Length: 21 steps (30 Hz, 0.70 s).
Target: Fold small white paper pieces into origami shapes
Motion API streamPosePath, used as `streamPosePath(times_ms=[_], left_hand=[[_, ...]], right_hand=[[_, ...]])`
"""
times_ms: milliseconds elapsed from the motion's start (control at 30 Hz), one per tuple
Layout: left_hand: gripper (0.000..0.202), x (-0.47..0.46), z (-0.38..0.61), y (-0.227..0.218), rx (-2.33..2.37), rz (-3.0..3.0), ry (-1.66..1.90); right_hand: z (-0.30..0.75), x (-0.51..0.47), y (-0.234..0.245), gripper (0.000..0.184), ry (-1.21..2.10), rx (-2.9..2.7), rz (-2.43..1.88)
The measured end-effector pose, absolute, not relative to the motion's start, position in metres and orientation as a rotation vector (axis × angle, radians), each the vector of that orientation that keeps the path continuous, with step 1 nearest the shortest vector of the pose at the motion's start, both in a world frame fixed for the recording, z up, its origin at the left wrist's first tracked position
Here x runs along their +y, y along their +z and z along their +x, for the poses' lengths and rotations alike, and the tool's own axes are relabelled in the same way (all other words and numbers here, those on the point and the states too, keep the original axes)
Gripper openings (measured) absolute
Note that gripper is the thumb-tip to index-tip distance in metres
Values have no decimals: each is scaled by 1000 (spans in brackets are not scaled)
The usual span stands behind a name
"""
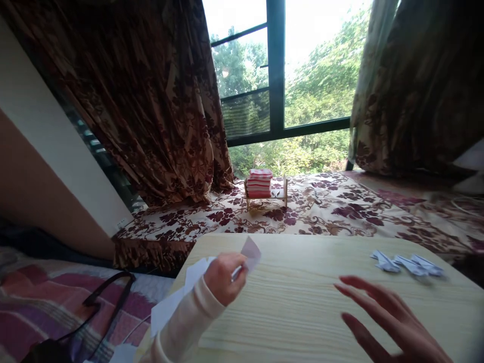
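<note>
My left hand (224, 277) is closed on a sheet of white paper (250, 253), which it holds up above the left edge of a light wooden table (302, 307). More white paper (170, 305) trails below and to the left of that hand. My right hand (389, 317) hovers over the table's right part with its fingers stretched out and apart, nothing in it. Several folded white paper shapes (410, 263) lie on the table at the far right, beyond my right hand.
A small wooden rack with a red-and-white striped stack (260, 184) stands on a floral-covered window seat (340, 206). Dark floral curtains (151, 101) flank the window. A black bag strap (113, 297) lies on a striped blanket (45, 302) at left.
</note>
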<state>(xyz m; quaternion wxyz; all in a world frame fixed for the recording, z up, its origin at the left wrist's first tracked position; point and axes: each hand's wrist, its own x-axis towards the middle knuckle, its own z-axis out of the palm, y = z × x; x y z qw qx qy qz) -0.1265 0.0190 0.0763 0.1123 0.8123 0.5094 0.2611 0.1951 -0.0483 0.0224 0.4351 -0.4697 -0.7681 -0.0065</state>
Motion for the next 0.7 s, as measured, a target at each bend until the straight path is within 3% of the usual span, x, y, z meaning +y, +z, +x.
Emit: streamPosePath(times_ms=[100,167,200,233,367,700], left_hand=[[10,14,-77,69,1233,2259,788],[12,19,-56,60,1122,2142,797],[13,24,-49,55,1088,2075,802],[16,28,-44,49,1071,2000,810],[31,35,-28,13,1101,1674,831],[32,3,-9,-54,1091,1370,958]], right_hand=[[176,-23,62,51,473,-1903,-1171],[170,-8,65,33,1019,-1837,-1100],[169,-3,60,18,1137,-1822,-1096],[169,0,52,15,1206,-1798,-1103],[165,-3,8,30,1308,-1513,-1170],[148,-14,-53,30,1289,-1184,-1099]])
